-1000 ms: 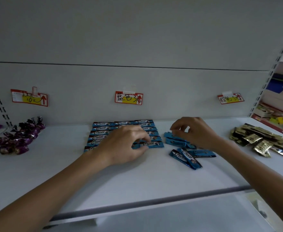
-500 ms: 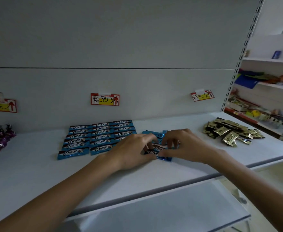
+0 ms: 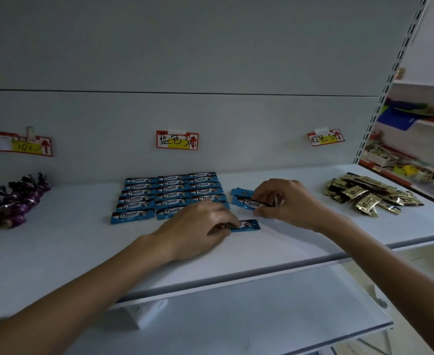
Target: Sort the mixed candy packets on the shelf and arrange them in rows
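Observation:
Blue Choco packets lie in neat rows on the white shelf, under the middle label. My left hand pinches one blue packet flat on the shelf, just in front of the rows' right end. To its right, my right hand pinches another blue packet that lies on a small loose heap of blue packets.
A pile of purple wrapped candies sits at the far left. Gold packets are heaped at the right. Three red-and-yellow labels hang on the back wall. A lower shelf juts out below; other stocked shelves stand at the right.
My hands have come apart: the left now holds one blue packet in front of the rows, the right has moved back to the loose blue heap.

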